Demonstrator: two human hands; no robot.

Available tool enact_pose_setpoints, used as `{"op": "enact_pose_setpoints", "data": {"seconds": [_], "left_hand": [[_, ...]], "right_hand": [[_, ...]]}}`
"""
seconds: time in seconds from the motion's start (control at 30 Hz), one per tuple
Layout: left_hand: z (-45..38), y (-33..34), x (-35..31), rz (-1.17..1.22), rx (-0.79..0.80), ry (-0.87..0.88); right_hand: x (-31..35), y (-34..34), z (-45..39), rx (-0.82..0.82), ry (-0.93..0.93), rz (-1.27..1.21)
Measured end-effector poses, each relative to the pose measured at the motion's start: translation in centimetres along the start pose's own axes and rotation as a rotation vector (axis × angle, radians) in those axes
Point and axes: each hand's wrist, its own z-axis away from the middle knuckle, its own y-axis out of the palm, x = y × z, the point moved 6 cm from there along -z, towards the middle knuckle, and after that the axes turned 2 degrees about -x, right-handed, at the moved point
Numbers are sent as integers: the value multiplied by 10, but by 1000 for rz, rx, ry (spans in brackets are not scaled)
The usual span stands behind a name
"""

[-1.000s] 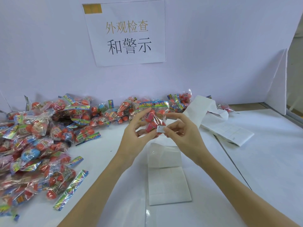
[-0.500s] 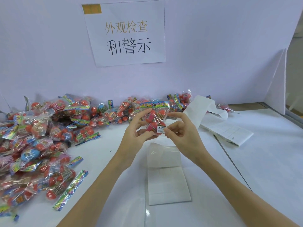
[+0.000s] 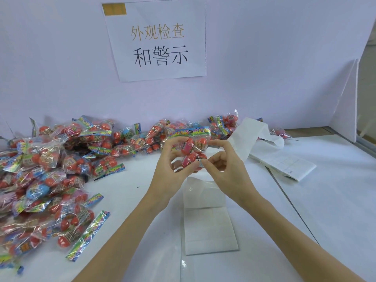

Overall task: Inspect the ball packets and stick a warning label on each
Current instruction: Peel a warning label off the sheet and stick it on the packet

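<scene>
A clear packet of red and pink balls (image 3: 192, 148) with a colourful header strip is held upright above the table. My left hand (image 3: 173, 167) grips its lower left side with fingers curled round it. My right hand (image 3: 225, 169) pinches a small white warning label (image 3: 200, 162) against the packet's lower right corner. A large pile of ball packets (image 3: 50, 174) covers the table's left side and runs along the back wall. A strip of label backing paper (image 3: 207, 226) lies below my hands.
A long folded band of label sheets (image 3: 280, 161) trails from the back wall to the right. A paper sign with Chinese text (image 3: 158, 39) hangs on the wall. A white board (image 3: 345, 102) leans at the far right, beside the table's edge.
The hands and packet stay almost in place. The right thumb and finger have closed further onto the label at the packet's lower corner.
</scene>
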Motion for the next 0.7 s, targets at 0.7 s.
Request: {"op": "enact_pose_setpoints", "data": {"seconds": [0.7], "left_hand": [[-2,2,11,357,154,-346]], "right_hand": [[-7,9,3,321,397,-566]]}}
